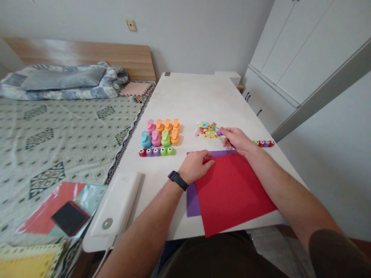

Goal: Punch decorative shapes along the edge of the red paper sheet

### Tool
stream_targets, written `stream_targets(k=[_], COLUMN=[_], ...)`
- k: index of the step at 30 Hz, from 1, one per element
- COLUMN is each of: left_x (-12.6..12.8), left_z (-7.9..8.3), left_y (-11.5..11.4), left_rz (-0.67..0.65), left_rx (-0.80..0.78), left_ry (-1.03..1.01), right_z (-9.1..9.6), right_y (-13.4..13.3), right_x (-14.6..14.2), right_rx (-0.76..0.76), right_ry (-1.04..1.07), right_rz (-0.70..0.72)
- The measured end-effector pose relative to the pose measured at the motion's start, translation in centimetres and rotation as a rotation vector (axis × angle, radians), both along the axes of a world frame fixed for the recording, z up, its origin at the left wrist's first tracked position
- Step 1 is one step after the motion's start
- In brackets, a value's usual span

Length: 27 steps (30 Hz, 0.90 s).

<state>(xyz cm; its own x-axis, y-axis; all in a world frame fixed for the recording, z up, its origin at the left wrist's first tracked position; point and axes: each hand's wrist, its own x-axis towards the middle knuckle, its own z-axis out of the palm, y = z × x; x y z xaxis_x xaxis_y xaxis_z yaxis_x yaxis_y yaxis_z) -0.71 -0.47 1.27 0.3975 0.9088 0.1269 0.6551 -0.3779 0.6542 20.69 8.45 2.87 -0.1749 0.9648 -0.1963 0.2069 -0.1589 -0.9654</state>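
My right hand [237, 139] pinches a small purple craft punch [218, 133] at the right edge of a pile of colourful paper bits [206, 129]. At the upper left corner of a red sheet of paper [232, 193], my left hand [196, 165] has its thumb and fingers closed on the sheet. A purple sheet [193, 200] lies beneath the red one and shows along its left and top edges. The tips of my left fingers are partly hidden.
Several large coloured punches [165, 138] stand in two rows on the left, with a row of small punches [156, 151] in front. More small punches [265, 143] line up beyond my right forearm. A white device [118, 200] with a cable lies along the table's [191, 96] left edge.
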Motion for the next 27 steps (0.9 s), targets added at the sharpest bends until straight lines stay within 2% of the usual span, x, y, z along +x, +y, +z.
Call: stream_targets(k=[8, 27], left_x=[-0.1, 0.0], left_z=[0.0, -0.7], left_y=[0.0, 0.2], left_rz=[0.002, -0.002], left_rx=[0.000, 0.044], left_ry=[0.006, 0.018], right_z=[-0.9, -2.0], right_y=[0.3, 0.5], right_x=[-0.5, -0.5], right_rx=[0.050, 0.055], right_ry=[-0.037, -0.025], right_rz=[0.013, 0.013])
